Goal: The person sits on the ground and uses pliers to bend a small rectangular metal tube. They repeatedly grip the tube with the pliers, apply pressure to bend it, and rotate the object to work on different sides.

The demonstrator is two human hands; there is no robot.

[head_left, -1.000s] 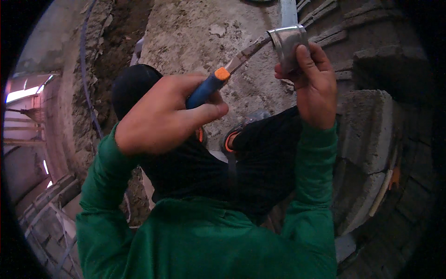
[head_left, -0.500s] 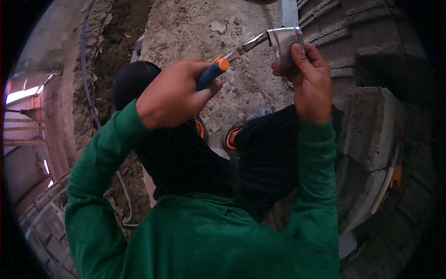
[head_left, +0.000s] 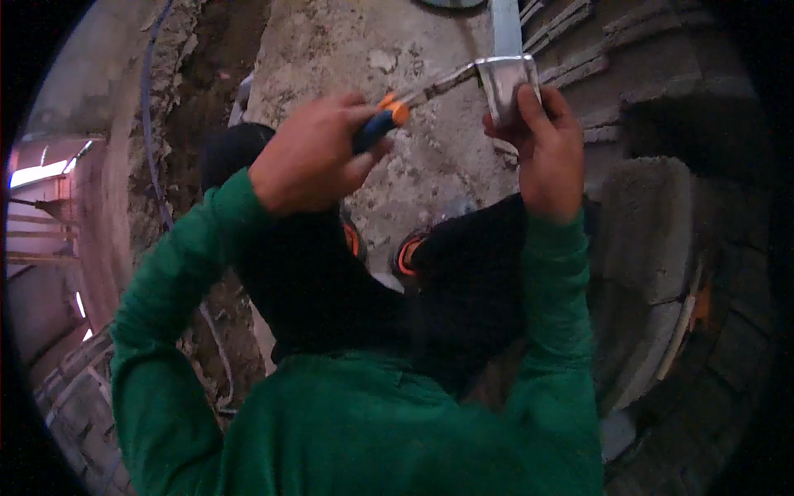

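My left hand (head_left: 310,153) is closed around the blue-and-orange handle of a hand tool (head_left: 379,128) with a narrow metal front part. That metal part reaches up to the right and meets the upper left edge of a shiny metal channel (head_left: 504,89). I cannot make out the exact kind of tool. My right hand (head_left: 550,153) grips the lower right side of the channel, thumb on its face and fingers behind it. A long grey metal strip (head_left: 505,29) runs away from the channel's top toward the far edge of view.
My bent knees are spread over a rough concrete floor (head_left: 331,50). Stacked concrete blocks (head_left: 649,223) stand to my right, with more stacked slabs (head_left: 571,25) farther off. A hose (head_left: 149,99) runs along the left over broken ground. A dark round object (head_left: 451,3) shows at the top.
The channel and long strip sit slightly lower and a touch left in view. Both hands keep their grips; the tool still meets the channel's edge. More of the round object shows.
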